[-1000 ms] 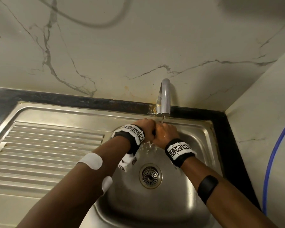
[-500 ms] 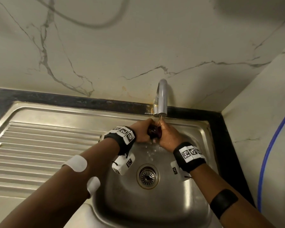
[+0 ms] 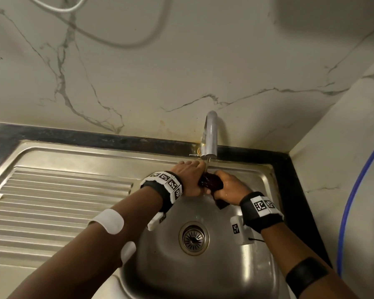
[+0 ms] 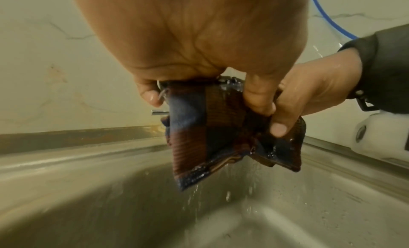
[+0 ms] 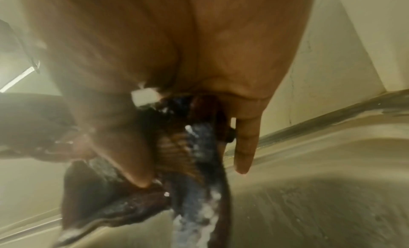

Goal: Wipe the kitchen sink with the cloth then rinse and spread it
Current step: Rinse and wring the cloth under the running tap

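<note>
A wet checked cloth (image 3: 211, 183), dark red and blue, is bunched between both hands under the running tap (image 3: 211, 134). My left hand (image 3: 189, 176) grips its left side and my right hand (image 3: 229, 187) grips its right side, above the back of the steel sink (image 3: 203, 277). In the left wrist view the cloth (image 4: 212, 132) hangs down from my left hand's (image 4: 199, 87) fingers and drips water, with the right hand (image 4: 294, 101) pinching its edge. The right wrist view is blurred; the cloth (image 5: 188, 164) runs with water below my right hand (image 5: 190, 132).
The drain (image 3: 193, 237) lies in the middle of the sink bowl. A ribbed drainboard (image 3: 58, 206) stretches to the left. Marble wall stands behind and at the right, with a blue hose (image 3: 352, 197) along the right wall. A dark counter edge (image 3: 300, 190) frames the sink.
The hands have drawn slightly apart, and more of the dark cloth shows between them under the tap. The right hand has shifted right and down a little.
</note>
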`<action>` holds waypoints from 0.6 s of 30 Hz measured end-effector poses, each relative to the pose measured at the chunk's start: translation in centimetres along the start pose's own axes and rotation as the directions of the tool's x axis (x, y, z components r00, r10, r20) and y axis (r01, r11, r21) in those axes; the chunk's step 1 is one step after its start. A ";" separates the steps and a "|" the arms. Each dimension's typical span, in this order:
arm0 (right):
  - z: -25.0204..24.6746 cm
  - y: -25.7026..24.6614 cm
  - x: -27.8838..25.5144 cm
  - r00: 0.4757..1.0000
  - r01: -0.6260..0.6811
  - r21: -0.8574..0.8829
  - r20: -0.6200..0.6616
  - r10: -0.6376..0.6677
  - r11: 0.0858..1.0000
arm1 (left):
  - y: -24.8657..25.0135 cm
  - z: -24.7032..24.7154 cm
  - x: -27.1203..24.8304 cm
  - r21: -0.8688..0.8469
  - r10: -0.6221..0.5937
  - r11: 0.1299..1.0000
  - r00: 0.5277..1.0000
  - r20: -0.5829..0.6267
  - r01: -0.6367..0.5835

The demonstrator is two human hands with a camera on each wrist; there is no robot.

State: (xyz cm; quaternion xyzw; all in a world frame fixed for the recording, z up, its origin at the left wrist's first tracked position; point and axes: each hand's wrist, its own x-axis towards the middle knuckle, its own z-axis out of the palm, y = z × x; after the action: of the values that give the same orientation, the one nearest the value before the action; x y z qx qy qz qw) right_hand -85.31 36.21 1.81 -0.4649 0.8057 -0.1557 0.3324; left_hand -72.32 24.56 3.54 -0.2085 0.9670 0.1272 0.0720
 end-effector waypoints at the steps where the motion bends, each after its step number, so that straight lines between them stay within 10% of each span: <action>1: 0.0 0.2 0.0 0.999 -0.015 -0.037 -0.049 0.013 0.999 | -0.1 0.0 -0.1 -0.002 0.006 1.000 1.000 -0.006 -0.006; 4: 0.3 0.2 0.1 0.977 -0.059 -0.075 -0.208 0.042 0.995 | -0.5 -0.2 -0.1 -0.078 -0.013 0.997 0.999 -0.040 0.010; 9: 0.4 0.6 0.5 0.993 -0.043 0.216 -0.101 0.066 0.975 | -1.6 -0.6 -0.3 -0.140 -0.125 0.983 0.992 -0.014 0.122; 16: 0.9 0.2 0.4 0.980 0.060 0.814 -0.158 0.120 0.578 | -3.1 0.0 0.1 -0.449 -0.203 0.875 0.979 0.005 0.184; 18: 1.0 -0.5 0.9 0.975 0.051 0.734 -0.185 0.127 0.677 | -3.6 0.2 0.0 -0.455 -0.213 0.869 0.977 0.016 0.197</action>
State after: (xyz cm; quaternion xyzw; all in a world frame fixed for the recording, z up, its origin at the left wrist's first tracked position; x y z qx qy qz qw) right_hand -84.63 35.20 1.02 -0.2551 0.7166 -0.5092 0.4026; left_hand -70.78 21.41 2.58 -0.3231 0.8840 0.3374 0.0176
